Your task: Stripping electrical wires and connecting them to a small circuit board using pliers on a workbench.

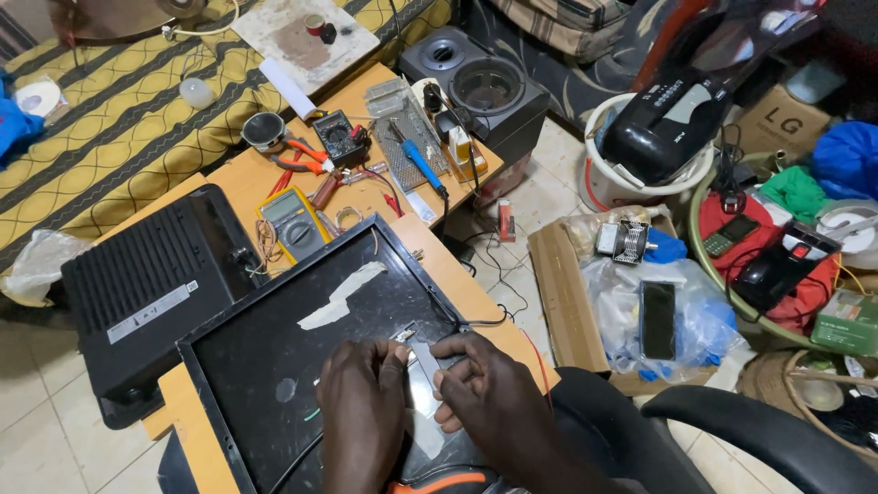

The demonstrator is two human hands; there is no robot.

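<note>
Low in the middle of the frame, a thin pale strip [423, 364], which looks like a flat ribbon or tape piece, is being pinched from both sides over the back of a big black flat panel [274, 366] laid face down on the wooden desk [457, 274]. The left hand [364, 402] has its fingers [395, 359] closed narrow onto the strip's left edge, and the right hand [485, 393] has its fingertips pressed on the right edge, so both are holding or pinning the same little piece. That strip is judged to be very light, floppy and easy to crease or tear, so it's probably best gripped flat near its ends, not tugged from the middle. The panel itself looks stiff but fragile, wide and awkward, and would be better lifted by its frame edges than by the centre. A patch of white tape [343, 295] is stuck further up the panel. Up and left of the panel, a yellow multimeter [294, 222] is lying on the desk, with a smaller black one [339, 137] above it, red-handled pliers [306, 155] beside that, and a blue-handled screwdriver [419, 160] on a perforated board. A black slatted case [146, 284] is sitting at the left of the frame.
</note>
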